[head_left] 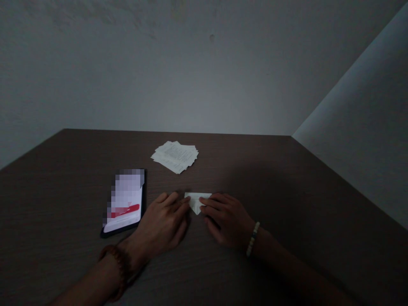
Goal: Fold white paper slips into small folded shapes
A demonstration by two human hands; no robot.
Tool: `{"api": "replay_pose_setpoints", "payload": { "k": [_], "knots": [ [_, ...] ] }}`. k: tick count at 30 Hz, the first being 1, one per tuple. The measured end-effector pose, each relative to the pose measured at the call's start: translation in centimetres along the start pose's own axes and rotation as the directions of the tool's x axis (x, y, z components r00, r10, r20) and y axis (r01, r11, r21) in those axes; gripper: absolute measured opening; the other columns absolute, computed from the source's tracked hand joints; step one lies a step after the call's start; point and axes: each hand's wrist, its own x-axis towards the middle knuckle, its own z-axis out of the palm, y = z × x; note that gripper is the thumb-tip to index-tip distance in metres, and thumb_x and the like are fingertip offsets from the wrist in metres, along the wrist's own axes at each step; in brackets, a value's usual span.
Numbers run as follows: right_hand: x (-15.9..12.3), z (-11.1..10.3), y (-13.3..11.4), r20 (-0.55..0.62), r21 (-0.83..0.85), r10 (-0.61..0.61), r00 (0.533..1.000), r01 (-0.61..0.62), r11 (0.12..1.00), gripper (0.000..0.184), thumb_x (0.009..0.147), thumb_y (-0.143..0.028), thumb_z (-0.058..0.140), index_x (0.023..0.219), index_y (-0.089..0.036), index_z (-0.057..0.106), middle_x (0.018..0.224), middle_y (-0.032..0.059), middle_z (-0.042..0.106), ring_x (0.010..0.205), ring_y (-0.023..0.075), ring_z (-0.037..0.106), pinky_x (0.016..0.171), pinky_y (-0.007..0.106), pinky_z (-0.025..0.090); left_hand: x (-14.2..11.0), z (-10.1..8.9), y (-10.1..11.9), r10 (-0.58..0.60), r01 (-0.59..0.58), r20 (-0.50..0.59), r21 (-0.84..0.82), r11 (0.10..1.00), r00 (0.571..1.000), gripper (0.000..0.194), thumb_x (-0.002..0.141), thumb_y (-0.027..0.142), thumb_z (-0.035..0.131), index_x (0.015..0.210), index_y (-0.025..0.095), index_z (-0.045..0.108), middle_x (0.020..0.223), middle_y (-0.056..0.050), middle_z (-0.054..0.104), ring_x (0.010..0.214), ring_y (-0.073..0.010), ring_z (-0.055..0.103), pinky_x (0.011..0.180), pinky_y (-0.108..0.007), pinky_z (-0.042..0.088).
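Observation:
A small folded paper (196,205), white with faint print, lies on the table in front of me, its straight edge at the far side and a point toward me. On its left end my left hand (167,219) presses with the index fingertip, the other fingers bent; a brown beaded bracelet circles that wrist. From the right my right hand (228,219) holds the paper down with its fingertips, the thumb lower and partly in shadow. A pale beaded bracelet (253,239) is on the right wrist. Fingers cover both ends of the paper.
A loose pile of printed paper slips (176,156) lies farther back on the dark wooden table (255,157). Left of my left hand is a phone (126,202) with its screen lit, partly pixelated. Grey walls (178,76) rise behind and at the right.

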Motion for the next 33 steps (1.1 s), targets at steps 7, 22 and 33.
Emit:
{"api": "replay_pose_setpoints", "payload": {
  "k": [7,22,33],
  "knots": [
    [-0.3,0.2,0.3,-0.052,-0.009,0.023,0.998,-0.024,1.0,0.016,0.082,-0.018,0.057,0.097,-0.019,0.063,0.116,0.0043,0.065,0.1,0.0207,0.054,0.087,0.037,0.043,-0.4,0.0,-0.2,-0.009,0.012,-0.061,0.041,0.999,0.998,0.024,0.084,0.022,0.045,0.091,0.012,0.065,0.086,-0.009,0.068,0.078,-0.0251,0.052,0.067,-0.041,0.037],
    [0.8,1.1,0.9,-0.162,0.025,0.216,0.963,-0.215,0.976,0.01,0.085,-0.027,0.062,0.091,-0.02,0.066,0.09,0.0056,0.063,0.089,0.0205,0.052,0.078,0.033,0.046,0.1,1.1,-0.7,-0.102,0.102,-0.128,-0.009,0.995,0.986,0.022,0.091,0.019,0.046,0.076,0.016,0.063,0.072,-0.006,0.061,0.073,-0.0206,0.045,0.067,-0.034,0.039],
    [1.6,0.7,0.7,-0.131,0.141,0.326,0.936,-0.308,0.941,0.015,0.076,-0.024,0.07,0.087,-0.018,0.062,0.096,0.0055,0.056,0.093,0.0212,0.048,0.083,0.036,0.043,0.6,0.4,-0.8,-0.188,0.18,-0.036,-0.164,0.97,0.982,0.018,0.09,0.025,0.048,0.089,0.016,0.063,0.095,-0.008,0.056,0.087,-0.0226,0.046,0.077,-0.038,0.042]
  ]
}}
